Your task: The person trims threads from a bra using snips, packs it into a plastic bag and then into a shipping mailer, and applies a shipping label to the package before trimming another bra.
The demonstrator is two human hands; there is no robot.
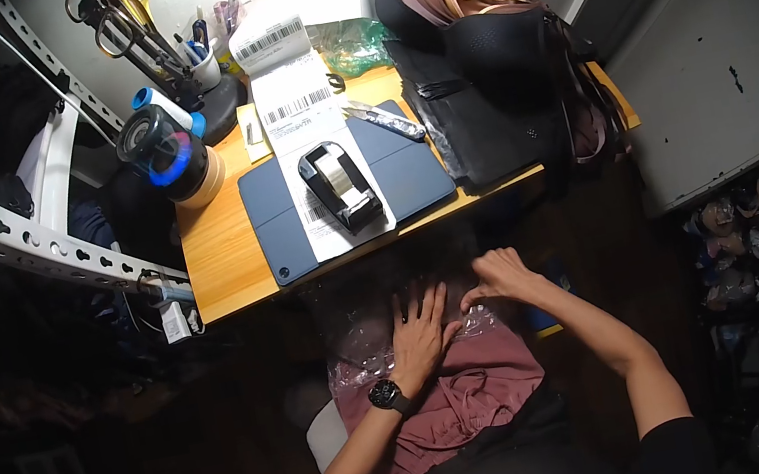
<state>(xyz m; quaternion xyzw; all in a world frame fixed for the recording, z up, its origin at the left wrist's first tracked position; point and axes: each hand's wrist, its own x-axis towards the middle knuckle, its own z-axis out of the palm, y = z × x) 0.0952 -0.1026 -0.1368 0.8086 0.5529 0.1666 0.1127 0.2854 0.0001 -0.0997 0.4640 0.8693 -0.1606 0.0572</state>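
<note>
Over my lap lies a clear plastic bag (352,328), its far part hard to make out against the dark floor. My left hand (420,336) rests flat on the bag, fingers spread, with a black watch (387,395) on the wrist. At the bag's right edge, my right hand (501,279) is closed, fingers curled and thumb pointing down to the plastic; it appears to grip the edge. Dusty-pink cloth (484,366) lies under the near end of the bag, creased across my lap.
Ahead stands a wooden table (229,274) with a tablet case (280,219), label strip (292,85), tape dispenser (340,188), utility knife (388,121) and stacked black bras (499,48). A metal shelf (24,234) borders the left, a white cabinet (725,64) the right.
</note>
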